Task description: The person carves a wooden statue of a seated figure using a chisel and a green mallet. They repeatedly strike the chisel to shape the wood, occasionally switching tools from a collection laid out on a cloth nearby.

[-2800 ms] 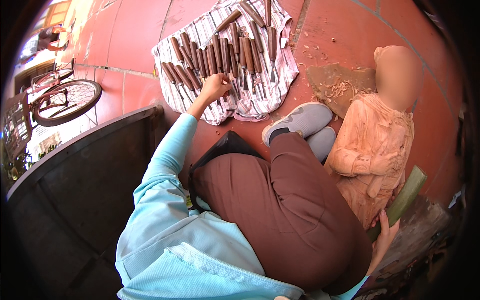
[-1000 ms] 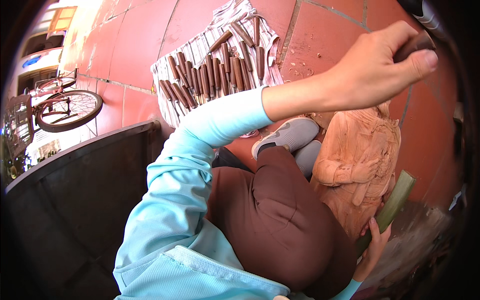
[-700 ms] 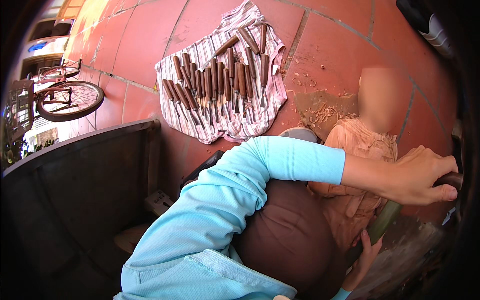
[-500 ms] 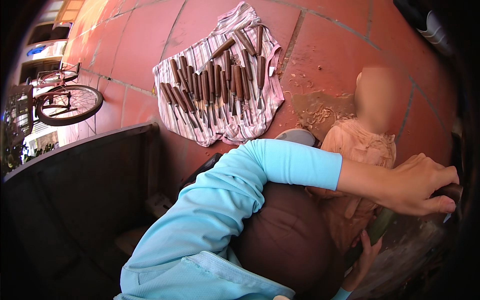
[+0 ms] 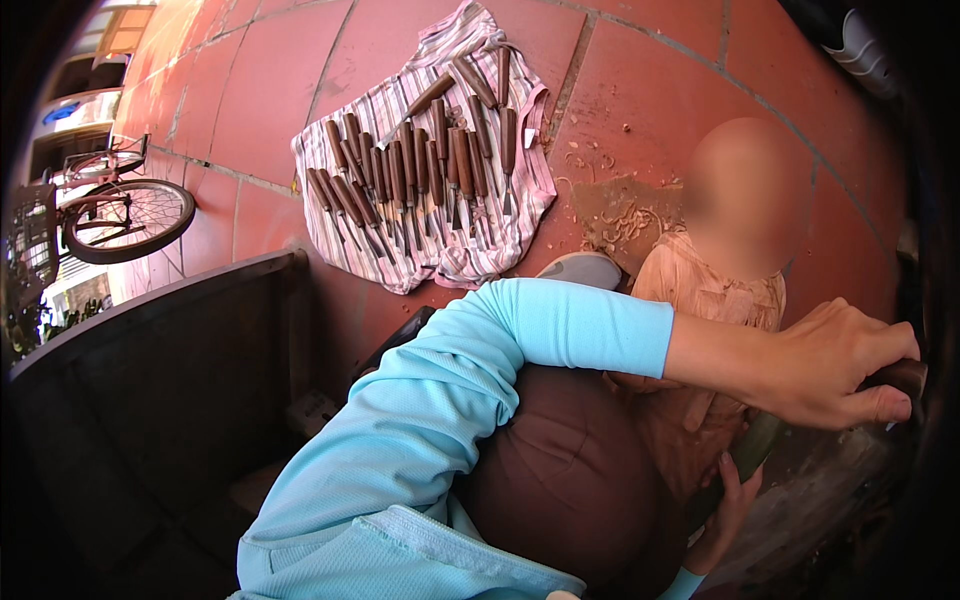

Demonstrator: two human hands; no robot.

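My left arm, in a light blue sleeve, reaches across to the right. My left hand [image 5: 835, 370] is closed around a dark brown handle [image 5: 898, 378] near the picture's right rim; the far end of what it holds is mostly hidden. Below it, my right hand [image 5: 733, 510] has its fingers around a long greenish bar [image 5: 758, 445], whose kind I cannot make out. A carved wooden figure [image 5: 715, 290] lies beside my knee, partly covered by my left forearm. Its head end is blurred.
Several wood-handled carving chisels [image 5: 420, 170] lie on a striped cloth [image 5: 340, 255] on red floor tiles. Wood shavings [image 5: 630, 222] lie near the figure, beside a grey shoe tip [image 5: 585, 268]. A dark panel [image 5: 150, 400] stands at left, a bicycle [image 5: 130, 220] beyond it.
The whole view has shifted slightly, so the cloth and chisels appear a little farther left. Both hands keep their grips; the left hand has barely moved.
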